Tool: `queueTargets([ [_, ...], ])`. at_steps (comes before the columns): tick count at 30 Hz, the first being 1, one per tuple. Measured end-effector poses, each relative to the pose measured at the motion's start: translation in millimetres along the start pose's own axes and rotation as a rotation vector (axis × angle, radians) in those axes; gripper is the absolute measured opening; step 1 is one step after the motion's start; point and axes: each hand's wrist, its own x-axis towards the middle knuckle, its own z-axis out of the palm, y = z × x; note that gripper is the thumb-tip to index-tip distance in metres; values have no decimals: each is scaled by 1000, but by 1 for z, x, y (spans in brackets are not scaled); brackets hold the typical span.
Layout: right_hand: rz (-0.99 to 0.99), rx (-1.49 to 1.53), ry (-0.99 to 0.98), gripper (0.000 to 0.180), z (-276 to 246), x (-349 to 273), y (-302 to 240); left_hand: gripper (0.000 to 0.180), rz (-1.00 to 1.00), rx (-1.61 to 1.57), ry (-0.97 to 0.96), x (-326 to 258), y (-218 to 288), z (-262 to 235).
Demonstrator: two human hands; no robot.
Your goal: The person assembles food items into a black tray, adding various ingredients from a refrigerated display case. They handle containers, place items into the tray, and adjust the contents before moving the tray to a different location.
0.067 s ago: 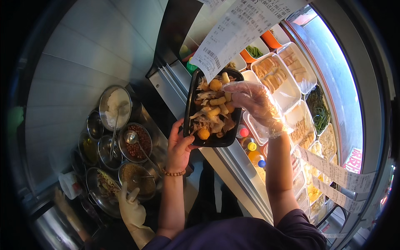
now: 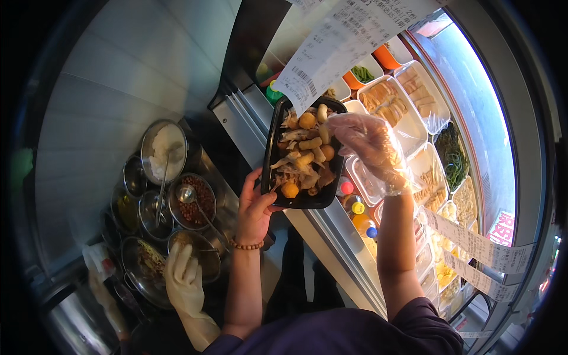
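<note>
A black plastic tray (image 2: 327,200) is in my left hand (image 2: 255,204), thumb over its near left corner and fingers underneath. Inside lie shredded pale meat (image 2: 290,163), a few round orange-yellow balls (image 2: 307,120) and short tan rolls (image 2: 310,144). My right hand (image 2: 370,145), in a clear plastic glove, hovers by the tray's right rim. Its fingers are loosely bent, slightly apart, and I see nothing in them. A long printed receipt (image 2: 337,44) hangs over the tray's far edge.
To the right, a glass-fronted counter holds several white food tubs (image 2: 408,127) and small bottles (image 2: 357,207). Metal bowls (image 2: 164,151) stand at left. There a co-worker's cream-gloved hand (image 2: 184,278) is over a bowl; another hand (image 2: 106,296) is near a white container (image 2: 97,260).
My right hand has drawn back slightly to the right, off the food. The tray is nearly still. The co-worker's gloved hand has moved up onto the bowl of brown crumbs.
</note>
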Motion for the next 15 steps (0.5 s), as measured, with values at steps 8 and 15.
queueTargets([
  [8,196,-319,313,20,-47,56,104,59,55,9,37,-14,3,-2],
  [15,146,-934,-10,25,-41,74,229,67,91,63,131,-22,-33,36],
])
